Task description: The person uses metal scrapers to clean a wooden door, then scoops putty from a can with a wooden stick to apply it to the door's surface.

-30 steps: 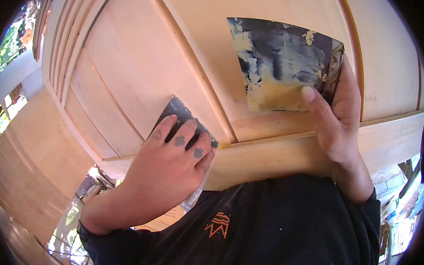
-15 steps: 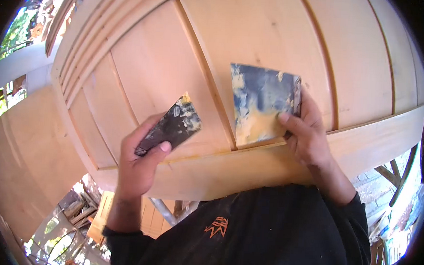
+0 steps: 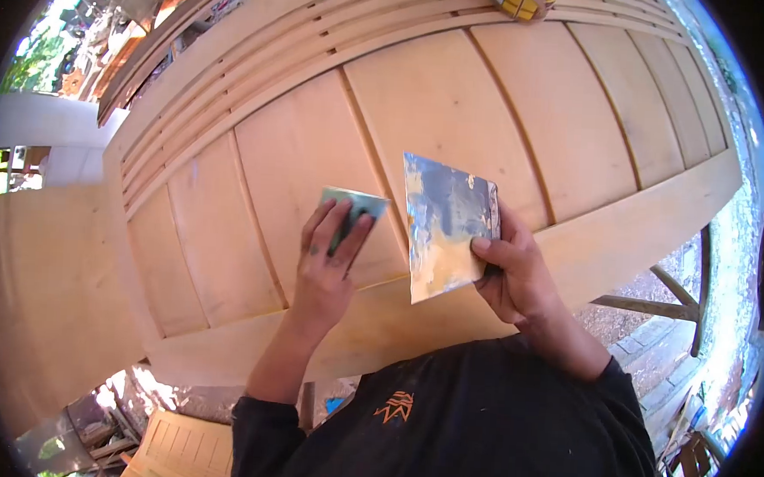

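1. Scraper (image 3: 365, 205): clamped in the left hand (image 3: 324, 279), fingers laid over its near face, thumb out of sight. Spreading the fingers evenly should help its edge sit flat.
2. Blade (image 3: 449, 199): clamped in the right hand (image 3: 523, 267), thumb on the smeared face, the other fingers mostly hidden behind. A firm pinch near that side leaves most of the face free.
3. Yellowish paste (image 3: 441, 263) coats the blade's lower part; a steady tilt should help it stay on.
4. Both tools look held over the panel (image 3: 432, 107), beside each other with a small gap; contact with the wood cannot be told.
5. Near the seams (image 3: 515, 128), light, even pressure seems wisest, lest a corner dig in.
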Tool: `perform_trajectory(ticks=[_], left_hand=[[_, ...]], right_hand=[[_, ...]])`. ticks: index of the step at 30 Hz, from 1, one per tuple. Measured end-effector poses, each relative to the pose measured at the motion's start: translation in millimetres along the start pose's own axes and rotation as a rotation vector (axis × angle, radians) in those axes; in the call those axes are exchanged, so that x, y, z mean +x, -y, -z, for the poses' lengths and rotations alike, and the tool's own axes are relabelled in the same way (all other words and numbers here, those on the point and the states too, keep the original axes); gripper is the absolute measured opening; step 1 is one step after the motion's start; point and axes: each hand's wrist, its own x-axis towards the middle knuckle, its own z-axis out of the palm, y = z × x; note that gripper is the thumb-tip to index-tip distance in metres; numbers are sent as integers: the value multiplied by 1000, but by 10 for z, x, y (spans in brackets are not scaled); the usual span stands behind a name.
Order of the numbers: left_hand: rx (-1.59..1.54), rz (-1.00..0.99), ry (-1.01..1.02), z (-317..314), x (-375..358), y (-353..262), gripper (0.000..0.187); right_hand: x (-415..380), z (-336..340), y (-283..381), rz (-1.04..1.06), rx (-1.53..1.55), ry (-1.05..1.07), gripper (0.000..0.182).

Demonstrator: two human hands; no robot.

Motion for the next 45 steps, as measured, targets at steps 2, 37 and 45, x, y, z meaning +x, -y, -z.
perform_trajectory(ticks=[2, 37, 45], left_hand=[[-78, 2, -113, 109, -26, -70, 51], [-418, 233, -328, -357, 2878, -2011, 32], [188, 276, 26, -1256, 4981, -1026, 106]], right_hand=[[-122, -51, -29, 93, -32, -22, 50], [-915, 1783, 1854, 246, 110, -112, 22], [-1258, 1992, 1960, 495, 119, -247, 19]])
